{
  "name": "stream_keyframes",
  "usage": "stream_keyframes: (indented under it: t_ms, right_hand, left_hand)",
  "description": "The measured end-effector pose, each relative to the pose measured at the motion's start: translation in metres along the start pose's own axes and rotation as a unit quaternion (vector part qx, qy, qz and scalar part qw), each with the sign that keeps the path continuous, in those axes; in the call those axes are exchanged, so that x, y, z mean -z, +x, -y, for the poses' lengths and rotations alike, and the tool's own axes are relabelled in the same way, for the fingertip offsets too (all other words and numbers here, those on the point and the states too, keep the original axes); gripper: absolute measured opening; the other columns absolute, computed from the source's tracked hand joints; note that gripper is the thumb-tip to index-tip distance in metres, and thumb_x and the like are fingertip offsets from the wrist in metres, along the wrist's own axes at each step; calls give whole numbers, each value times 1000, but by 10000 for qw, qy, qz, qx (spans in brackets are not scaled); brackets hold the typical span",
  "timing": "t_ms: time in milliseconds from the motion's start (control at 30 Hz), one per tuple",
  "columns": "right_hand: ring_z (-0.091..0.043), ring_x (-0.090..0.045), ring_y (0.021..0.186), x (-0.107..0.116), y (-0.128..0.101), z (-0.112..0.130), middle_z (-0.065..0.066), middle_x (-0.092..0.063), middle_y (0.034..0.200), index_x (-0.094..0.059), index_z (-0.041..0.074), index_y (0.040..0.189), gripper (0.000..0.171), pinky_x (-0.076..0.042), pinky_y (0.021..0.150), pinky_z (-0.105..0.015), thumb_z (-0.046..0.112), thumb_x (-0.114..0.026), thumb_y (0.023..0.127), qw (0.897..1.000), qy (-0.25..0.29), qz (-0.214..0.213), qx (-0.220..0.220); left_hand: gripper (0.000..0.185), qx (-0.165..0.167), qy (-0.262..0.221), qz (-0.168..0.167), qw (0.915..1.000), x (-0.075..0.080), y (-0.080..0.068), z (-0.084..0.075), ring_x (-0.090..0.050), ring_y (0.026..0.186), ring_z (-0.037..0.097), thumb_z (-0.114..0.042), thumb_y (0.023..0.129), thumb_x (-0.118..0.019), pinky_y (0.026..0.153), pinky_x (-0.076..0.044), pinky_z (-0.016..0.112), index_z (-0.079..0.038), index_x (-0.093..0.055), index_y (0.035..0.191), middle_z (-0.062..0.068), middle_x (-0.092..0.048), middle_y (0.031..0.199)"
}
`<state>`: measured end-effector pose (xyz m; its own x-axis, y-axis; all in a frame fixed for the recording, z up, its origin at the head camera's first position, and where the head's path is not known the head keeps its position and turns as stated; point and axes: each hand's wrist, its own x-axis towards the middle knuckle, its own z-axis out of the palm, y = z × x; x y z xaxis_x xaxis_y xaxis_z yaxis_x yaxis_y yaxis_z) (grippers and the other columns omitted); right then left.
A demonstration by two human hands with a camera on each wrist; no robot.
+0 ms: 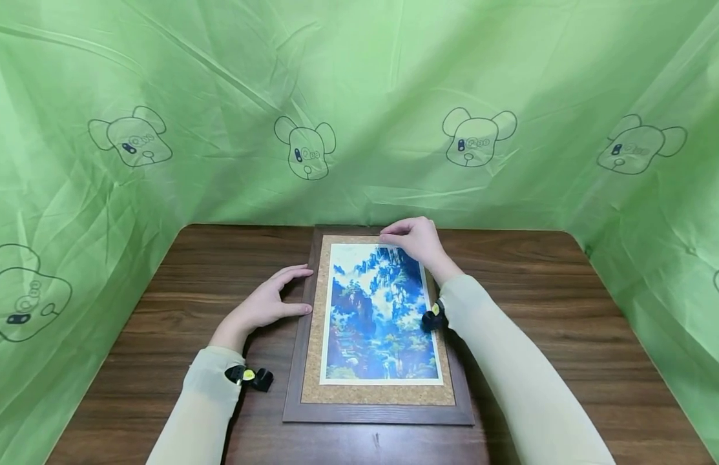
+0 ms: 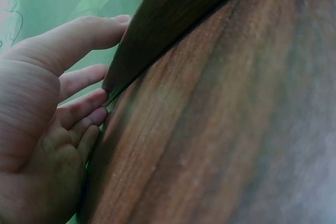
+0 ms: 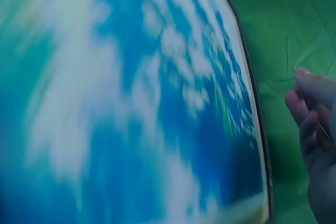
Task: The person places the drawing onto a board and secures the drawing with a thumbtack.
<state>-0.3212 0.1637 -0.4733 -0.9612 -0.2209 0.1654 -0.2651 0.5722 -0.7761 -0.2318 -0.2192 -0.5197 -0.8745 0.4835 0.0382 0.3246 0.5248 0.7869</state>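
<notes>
A dark wooden frame (image 1: 295, 394) lies flat on the table, holding a cork mat and a blue mountain picture (image 1: 379, 316). My left hand (image 1: 272, 300) lies flat on the table beside the frame's left side, fingers straight and thumb against the edge. In the left wrist view the thumb and fingertips (image 2: 89, 103) touch the frame's edge (image 2: 168, 30). My right hand (image 1: 411, 239) is at the top of the picture, its curled fingers pinching the upper edge. In the right wrist view the picture (image 3: 131, 103) is blurred and the curled fingers (image 3: 310, 108) sit at its far end.
The brown wooden table (image 1: 568, 310) has bare surface on both sides of the frame. A green plastic sheet (image 1: 359, 97) printed with bear outlines encloses the back and both sides. Small black wrist cameras (image 1: 249, 376) sit on each sleeve.
</notes>
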Motion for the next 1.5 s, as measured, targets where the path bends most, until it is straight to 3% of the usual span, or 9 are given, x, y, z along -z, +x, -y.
stream_keyframes:
  t_ms: [367, 1000, 1200, 1500]
  right_hand:
    - [-19, -75, 97, -17, 6, -15, 8, -83, 96, -90, 23, 101, 10, -59, 93, -46, 32, -89, 95, 9985, -258, 292, -389]
    - [-18, -73, 96, -22, 10, -19, 8, -82, 98, -90, 25, 98, 7, -59, 93, -46, 31, -90, 94, 9980, -149, 523, -317]
    - [-18, -72, 90, -23, 10, -20, 8, -81, 95, -89, 26, 97, 7, -57, 87, -44, 32, -90, 95, 9980, -181, 559, -247]
    - [-19, -71, 92, -24, 12, -22, 6, -80, 96, -86, 25, 100, 8, -56, 89, -43, 32, -87, 98, 9988, 196, 382, -228]
  left_hand:
    - [81, 15, -46, 14, 10000, -2, 2, -1, -31, 161, 38, -32, 92, -92, 127, -27, 66, -18, -55, 161, 10, -40, 173]
    - [80, -30, 37, 22, 10000, -1, 2, -2, -32, 161, 37, -31, 93, -91, 127, -28, 66, -17, -54, 162, 10, -40, 173]
    - [80, -49, 75, 12, 10000, -1, 1, 0, -32, 161, 38, -32, 93, -91, 127, -28, 66, -17, -54, 162, 10, -40, 173]
    - [79, -85, 81, 7, 9999, 0, 0, 1, -32, 161, 38, -32, 93, -91, 126, -28, 66, -18, -54, 162, 10, -40, 172]
